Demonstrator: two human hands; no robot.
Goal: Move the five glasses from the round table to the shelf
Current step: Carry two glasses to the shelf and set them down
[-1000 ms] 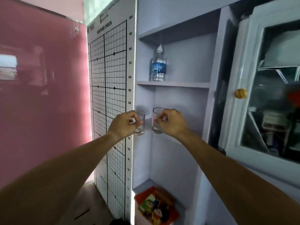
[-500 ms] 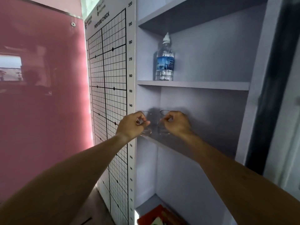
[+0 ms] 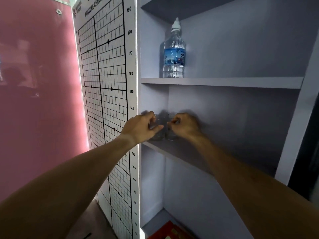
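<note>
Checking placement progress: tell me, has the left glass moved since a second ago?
Yes. The left glass, held by the left hand, went from outside the shelf's left edge to inside, above the board.

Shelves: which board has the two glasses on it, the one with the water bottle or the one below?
The lower shelf board, under the board with the water bottle. The left hand grips one glass, the right hand the other glass, side by side at its left end.

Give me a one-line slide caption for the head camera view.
Left hand and right hand each set a clear glass on the middle shelf, below a water bottle.
</note>
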